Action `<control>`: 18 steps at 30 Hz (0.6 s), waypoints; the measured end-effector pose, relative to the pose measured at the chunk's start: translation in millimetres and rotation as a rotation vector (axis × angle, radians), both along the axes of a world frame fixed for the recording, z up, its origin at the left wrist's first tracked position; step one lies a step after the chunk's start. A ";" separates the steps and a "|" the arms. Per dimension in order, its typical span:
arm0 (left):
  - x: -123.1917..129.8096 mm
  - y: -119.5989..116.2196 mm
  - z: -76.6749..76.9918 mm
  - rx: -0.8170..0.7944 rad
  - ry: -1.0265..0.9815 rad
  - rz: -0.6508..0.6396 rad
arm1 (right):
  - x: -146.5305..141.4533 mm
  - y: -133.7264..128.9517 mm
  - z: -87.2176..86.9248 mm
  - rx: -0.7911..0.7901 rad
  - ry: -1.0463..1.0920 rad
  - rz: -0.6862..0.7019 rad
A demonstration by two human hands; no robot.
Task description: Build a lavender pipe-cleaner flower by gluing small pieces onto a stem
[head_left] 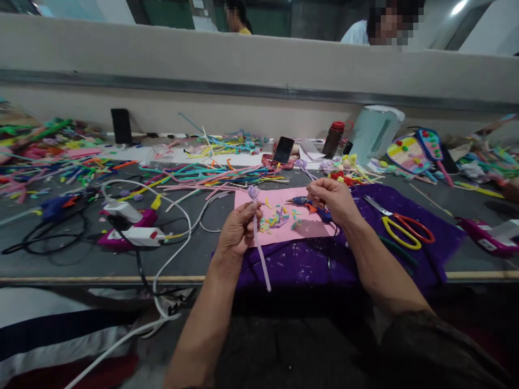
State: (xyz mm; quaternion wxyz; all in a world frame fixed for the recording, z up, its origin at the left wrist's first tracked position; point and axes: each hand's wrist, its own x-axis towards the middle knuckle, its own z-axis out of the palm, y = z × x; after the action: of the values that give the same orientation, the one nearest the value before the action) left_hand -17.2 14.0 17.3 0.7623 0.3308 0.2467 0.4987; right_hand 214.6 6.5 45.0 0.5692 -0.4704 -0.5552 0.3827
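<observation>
A lilac fuzzy-stem flower (253, 192) stands upright, its long stem pinched in my left hand (238, 229) and its lower end hanging past the table edge. To the right, my right hand (330, 195) is closed, thumb and fingertips together; what it holds, if anything, is too small to tell. Between and below the hands lies a pink sheet (314, 229) with small yellow, teal and lilac clippings (279, 217). A blue glue gun (300, 200) rests on the sheet, partly behind my right hand. Under the sheet is a purple cloth (294, 262).
Scissors (395, 224) with yellow and red handles lie right. Power strips (133, 235) and cables are left, beside another glue gun (59, 208). Behind are fuzzy stems (227, 175), a phone (283, 149), a bottle (334, 139) and a kettle (375, 132). People are beyond the partition.
</observation>
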 end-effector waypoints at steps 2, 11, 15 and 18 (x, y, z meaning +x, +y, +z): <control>-1.5 0.9 -0.8 0.009 -0.014 0.002 | -0.4 -0.5 -2.6 -0.018 -0.050 0.024; -8.3 2.3 2.0 -0.015 -0.108 0.016 | -7.9 9.1 -26.4 0.063 -0.595 0.062; -16.1 1.4 3.5 -0.026 -0.181 -0.012 | -16.7 8.5 -33.4 0.187 -0.764 0.086; -17.1 0.8 2.8 -0.038 -0.170 -0.018 | -36.4 6.4 -29.9 0.261 -0.765 0.166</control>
State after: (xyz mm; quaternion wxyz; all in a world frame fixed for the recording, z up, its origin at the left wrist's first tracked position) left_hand -34.3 14.8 20.1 0.7910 0.2749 0.1876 0.5133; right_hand 178.2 12.9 15.1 0.3438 -0.4562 -0.8067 0.1513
